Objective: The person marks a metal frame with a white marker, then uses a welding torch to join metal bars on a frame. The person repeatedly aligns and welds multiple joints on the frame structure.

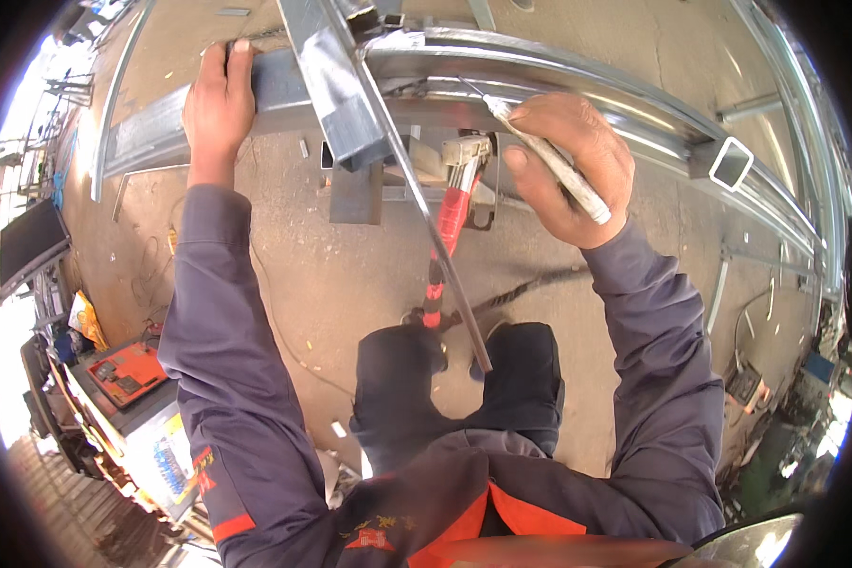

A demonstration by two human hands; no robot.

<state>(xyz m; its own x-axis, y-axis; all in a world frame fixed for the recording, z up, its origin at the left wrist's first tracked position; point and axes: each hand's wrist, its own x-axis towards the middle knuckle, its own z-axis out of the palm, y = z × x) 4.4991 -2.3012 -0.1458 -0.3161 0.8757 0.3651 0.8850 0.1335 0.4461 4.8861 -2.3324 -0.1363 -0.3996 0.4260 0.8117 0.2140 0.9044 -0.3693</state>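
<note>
"Left hand [220, 104] first: back of it up, fingers laid over the far edge of the galvanized steel tube [279, 83] that runs crosswise in front of the person. Fingertips are hidden, so can't tell if it's squeezing or just leaning."

"Ok, and just right of that?"

"Square tube offcut [350, 128] angled over the crosswise one, with a thin metal bar [426, 204] alongside, slanting down until its near end sits above the knees. Red-handled tool [452, 218] further right, below the rails, hammer-looking."

"That bar bugs me. I can't see a clamp on it, so a knee coming up could knock it and shift the lot."

"Yeah, same worry. Right hand [587, 156] is closed, thumb and fingers pinching a white pen-shaped tool [560, 175], thin tip aimed left at the rail. Can't tell if it's touching."

"Shiny curved metal, skinny point... tip could skate if the angle's too flat, or snap if pushed hard."

"Plus the open tube end [732, 164] on the far right. Edges could be sharp, so a careless forearm might get scraped."
</note>
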